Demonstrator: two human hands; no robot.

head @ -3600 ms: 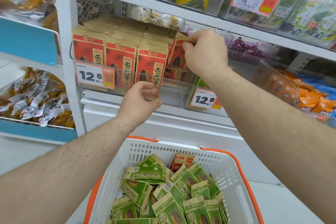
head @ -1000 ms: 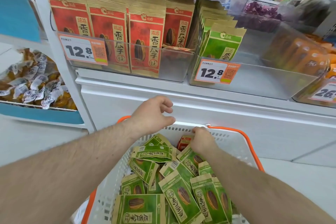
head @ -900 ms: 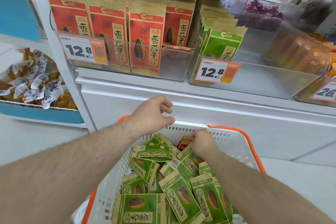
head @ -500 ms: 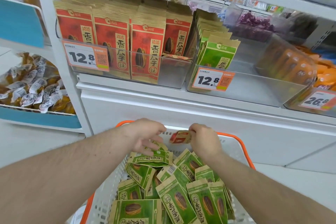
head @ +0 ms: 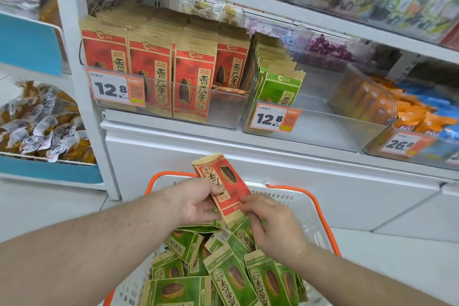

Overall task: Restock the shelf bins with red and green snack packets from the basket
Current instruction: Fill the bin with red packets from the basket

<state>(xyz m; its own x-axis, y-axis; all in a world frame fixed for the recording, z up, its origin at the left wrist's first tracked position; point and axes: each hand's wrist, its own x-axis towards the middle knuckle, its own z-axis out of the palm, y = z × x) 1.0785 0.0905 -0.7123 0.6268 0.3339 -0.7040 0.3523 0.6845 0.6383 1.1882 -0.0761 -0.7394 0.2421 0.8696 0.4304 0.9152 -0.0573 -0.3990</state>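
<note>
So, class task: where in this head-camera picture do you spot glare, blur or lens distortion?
Head view: wide-angle bending curves the white shelf upright and tilts the shelves; glare sheens the clear bin fronts; the upper-right packets are smeared; the red packet, held by the left hand and right hand, stays fairly sharp.

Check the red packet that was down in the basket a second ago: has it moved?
Yes. The red packet has come up out of the basket, above its far rim, toward the shelf; left hand and right hand both pinch it.

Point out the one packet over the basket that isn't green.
The red packet, held above the basket by the left hand and right hand; the loose packets below are green.
</note>
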